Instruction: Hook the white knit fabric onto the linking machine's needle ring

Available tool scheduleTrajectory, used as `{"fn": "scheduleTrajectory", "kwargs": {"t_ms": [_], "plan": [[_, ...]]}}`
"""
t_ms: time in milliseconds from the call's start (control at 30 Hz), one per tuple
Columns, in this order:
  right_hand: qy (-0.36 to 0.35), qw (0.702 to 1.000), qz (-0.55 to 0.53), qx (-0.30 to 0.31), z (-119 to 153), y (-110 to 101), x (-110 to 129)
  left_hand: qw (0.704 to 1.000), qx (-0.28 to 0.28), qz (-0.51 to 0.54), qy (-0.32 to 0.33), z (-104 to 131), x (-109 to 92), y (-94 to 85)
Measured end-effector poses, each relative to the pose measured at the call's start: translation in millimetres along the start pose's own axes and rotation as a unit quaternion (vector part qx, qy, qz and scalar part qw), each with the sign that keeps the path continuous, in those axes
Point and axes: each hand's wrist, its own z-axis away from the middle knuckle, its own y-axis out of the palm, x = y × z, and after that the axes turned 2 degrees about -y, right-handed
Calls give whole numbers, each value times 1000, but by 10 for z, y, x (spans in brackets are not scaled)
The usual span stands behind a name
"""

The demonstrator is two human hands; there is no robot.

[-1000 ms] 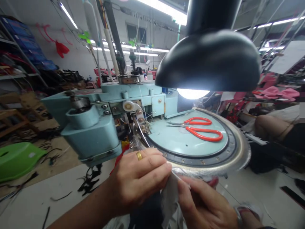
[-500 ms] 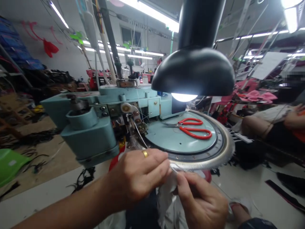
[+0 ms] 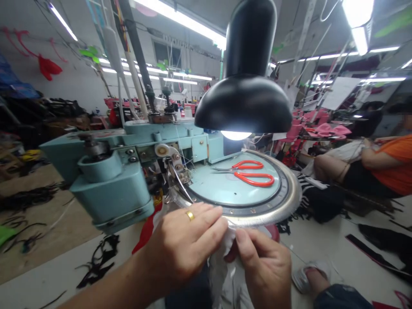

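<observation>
A strip of white fabric [image 3: 222, 274] hangs from the near rim of the round toothed dial [image 3: 251, 219] on a teal linking machine [image 3: 112, 193]. My left hand [image 3: 189, 240], with a gold ring, lies over the rim, its fingers together and pressed on the fabric's edge. Just right of it, my right hand [image 3: 262, 262] pinches the same edge between thumb and fingers, right at the dial's teeth. Red-handled scissors [image 3: 254, 174] rest on the dial's teal plate. The fingertips of my left hand partly hide the fabric.
A black lamp [image 3: 244, 105] hangs low over the dial, its bulb lit. At the right sits a person in an orange shirt [image 3: 392, 163]. Black scraps [image 3: 99, 262] litter the floor at the left, and dark cloth [image 3: 325, 206] lies at the right.
The whole view has shifted, so the machine and lamp appear further left and the seated person shows more fully. Both hands stay at the rim, holding the fabric.
</observation>
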Motion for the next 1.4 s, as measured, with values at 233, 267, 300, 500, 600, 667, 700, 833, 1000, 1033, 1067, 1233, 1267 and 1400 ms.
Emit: {"fn": "scheduleTrajectory", "kwargs": {"t_ms": [233,267,300,500,600,667,700,833,1000,1033,1067,1233,1267,1400], "plan": [[-30,999,18,10,-25,-41,-110,997,7,63,-48,-74,-28,-16],[-32,999,10,6,-29,-37,-112,997,-4,62,-45,-57,-29,-4],[-33,999,4,3,-34,-31,-111,998,-12,55,-41,-39,-29,9],[-40,999,0,-10,-31,3,-139,999,1,35,-11,-50,-14,24],[-85,994,58,-32,-11,-47,-184,999,0,42,7,-112,5,7],[-161,977,117,-80,-15,-121,-205,999,-8,40,12,-139,11,3],[-202,965,140,-87,-29,-166,-208,999,-6,39,4,-146,12,2],[-345,915,207,30,-143,-330,-175,997,13,62,-33,-134,3,-2],[-425,875,229,23,-172,-352,-164,995,-8,74,-61,-76,-37,25],[-415,882,222,11,-153,-331,-168,995,-12,73,-67,-67,-46,34],[-399,892,213,0,-133,-306,-170,995,-15,72,-73,-61,-54,41],[-320,926,195,-50,-65,-193,-160,994,-5,72,-84,-70,-68,48],[-305,931,192,-54,-61,-175,-159,993,-2,74,-86,-77,-69,44],[-227,964,131,-47,-54,-105,-169,992,-7,84,-94,-98,-75,34]]}}
